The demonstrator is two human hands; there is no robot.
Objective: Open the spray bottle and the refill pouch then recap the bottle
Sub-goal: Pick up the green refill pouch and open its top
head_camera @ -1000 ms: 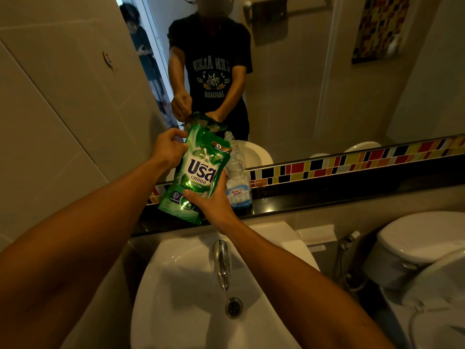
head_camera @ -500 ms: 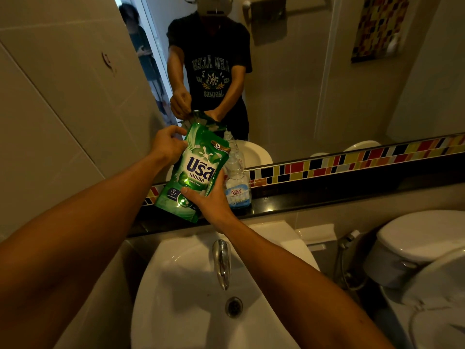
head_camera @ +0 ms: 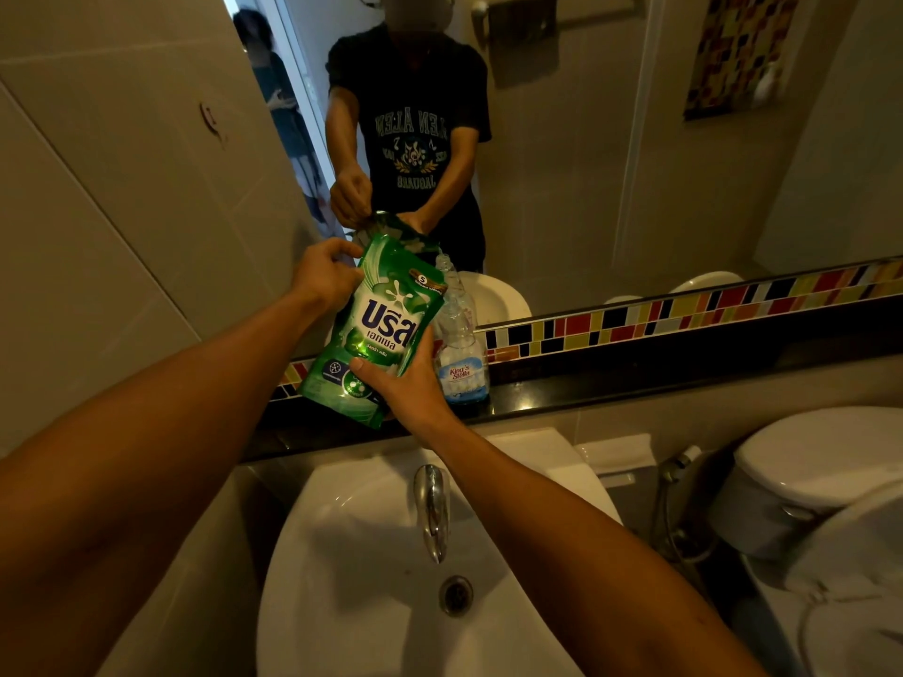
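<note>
A green refill pouch [head_camera: 381, 324] with white lettering is held upright above the dark ledge [head_camera: 635, 378], tilted slightly left. My left hand [head_camera: 325, 276] pinches its top left corner. My right hand [head_camera: 408, 383] grips the pouch from below at its lower right. Behind the pouch, on the ledge, stands a clear spray bottle [head_camera: 462, 354] with a blue label; its neck shows no spray head. The bottle's left side is hidden by the pouch.
A white sink [head_camera: 371, 603] with a chrome tap [head_camera: 432, 510] lies below the ledge. A mirror [head_camera: 635, 163] runs above a coloured tile strip [head_camera: 684, 310]. A toilet [head_camera: 821, 461] and a hose sprayer [head_camera: 679, 461] stand at the right. A tiled wall [head_camera: 122, 212] closes the left.
The pouch and both hands stay nearly in place, with a slight drift lower in view. My left hand still works at the pouch's top corner.
</note>
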